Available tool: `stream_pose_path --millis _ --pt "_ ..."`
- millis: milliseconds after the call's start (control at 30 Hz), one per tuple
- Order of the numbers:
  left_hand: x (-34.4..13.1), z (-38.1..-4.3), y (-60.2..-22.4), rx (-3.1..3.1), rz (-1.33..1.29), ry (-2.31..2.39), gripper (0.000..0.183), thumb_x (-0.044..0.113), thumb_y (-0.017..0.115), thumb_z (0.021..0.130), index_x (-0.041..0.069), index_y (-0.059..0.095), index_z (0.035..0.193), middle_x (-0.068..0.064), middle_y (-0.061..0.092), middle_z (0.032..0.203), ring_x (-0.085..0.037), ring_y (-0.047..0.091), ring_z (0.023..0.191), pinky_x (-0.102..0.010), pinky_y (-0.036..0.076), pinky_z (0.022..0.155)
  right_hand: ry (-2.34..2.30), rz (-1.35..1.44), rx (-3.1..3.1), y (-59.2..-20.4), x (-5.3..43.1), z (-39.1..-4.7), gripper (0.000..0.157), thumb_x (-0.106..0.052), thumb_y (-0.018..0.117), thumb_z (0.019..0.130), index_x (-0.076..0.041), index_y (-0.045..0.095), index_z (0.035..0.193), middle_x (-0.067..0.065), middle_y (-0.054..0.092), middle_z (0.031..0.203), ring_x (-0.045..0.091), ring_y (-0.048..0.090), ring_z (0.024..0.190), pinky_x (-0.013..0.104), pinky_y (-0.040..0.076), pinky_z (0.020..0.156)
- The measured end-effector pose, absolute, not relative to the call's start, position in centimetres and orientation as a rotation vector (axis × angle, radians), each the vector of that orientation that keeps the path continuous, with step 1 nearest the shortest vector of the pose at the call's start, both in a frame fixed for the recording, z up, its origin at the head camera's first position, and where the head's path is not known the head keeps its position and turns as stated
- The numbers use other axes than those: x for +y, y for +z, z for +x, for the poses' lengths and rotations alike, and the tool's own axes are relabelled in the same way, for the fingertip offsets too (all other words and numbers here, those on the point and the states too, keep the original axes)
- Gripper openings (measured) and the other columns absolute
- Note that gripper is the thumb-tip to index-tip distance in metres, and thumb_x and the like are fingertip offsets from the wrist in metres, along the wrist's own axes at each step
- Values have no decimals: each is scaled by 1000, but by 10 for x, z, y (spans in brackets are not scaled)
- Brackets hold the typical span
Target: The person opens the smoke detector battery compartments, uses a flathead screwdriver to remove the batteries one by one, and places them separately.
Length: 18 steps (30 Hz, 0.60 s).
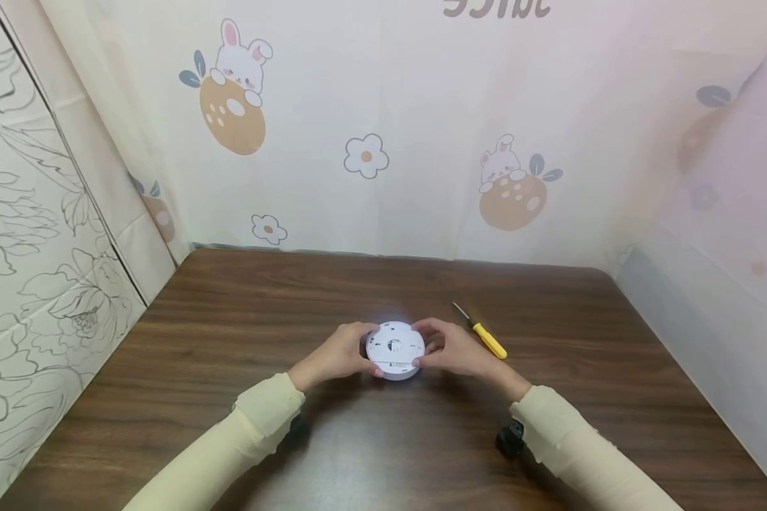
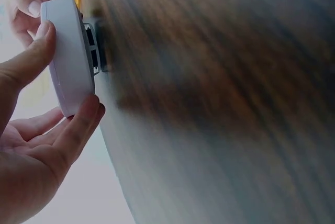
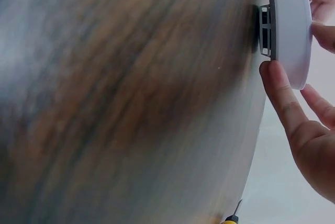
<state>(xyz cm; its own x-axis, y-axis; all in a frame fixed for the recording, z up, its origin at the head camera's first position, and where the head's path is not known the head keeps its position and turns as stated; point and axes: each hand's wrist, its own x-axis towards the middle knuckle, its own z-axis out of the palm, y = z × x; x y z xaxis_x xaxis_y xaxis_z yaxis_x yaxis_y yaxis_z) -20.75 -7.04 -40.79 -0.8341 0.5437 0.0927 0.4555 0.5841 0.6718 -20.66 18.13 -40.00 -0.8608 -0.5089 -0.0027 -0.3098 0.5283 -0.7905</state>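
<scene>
A round white smoke detector is near the middle of the brown table, its flat base with slots and a centre hole facing up. My left hand grips its left rim, thumb at the near side and fingers toward the far side. On the opposite rim, my right hand holds it the same way. In the left wrist view, the detector's smooth white side shows between thumb and fingers. Its slotted vent part points down to the tabletop in the right wrist view; whether it touches cannot be told.
A screwdriver with a yellow handle lies on the table just beyond the right hand. The wooden table ends at a patterned curtain behind, with more hanging cloth at left and right.
</scene>
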Motion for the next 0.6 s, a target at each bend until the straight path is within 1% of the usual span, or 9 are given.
stream_pose_path --millis 100,367,600 --pt "-68 -208 -408 2708 875 1080 76 20 88 67 -10 53 127 -21 58 124 -29 55 114 -42 44 101 -1229 -709 2559 -400 182 -208 58 -20 80 78 -5 54 127 12 59 112 21 63 88 26 56 74" --pt "-67 -210 -409 2743 899 1068 74 19 89 66 -10 55 124 -22 60 120 -29 57 110 -41 46 99 -1220 -735 2596 -404 184 -211 58 -22 82 76 -2 58 125 12 63 111 20 64 87 29 57 76" --pt "-66 -210 -408 2756 912 1087 65 16 90 63 -9 60 115 -18 66 107 -22 59 91 -37 52 86 -1191 -720 2620 -404 185 -213 53 -20 81 77 -1 61 122 11 65 109 16 63 80 26 57 69"
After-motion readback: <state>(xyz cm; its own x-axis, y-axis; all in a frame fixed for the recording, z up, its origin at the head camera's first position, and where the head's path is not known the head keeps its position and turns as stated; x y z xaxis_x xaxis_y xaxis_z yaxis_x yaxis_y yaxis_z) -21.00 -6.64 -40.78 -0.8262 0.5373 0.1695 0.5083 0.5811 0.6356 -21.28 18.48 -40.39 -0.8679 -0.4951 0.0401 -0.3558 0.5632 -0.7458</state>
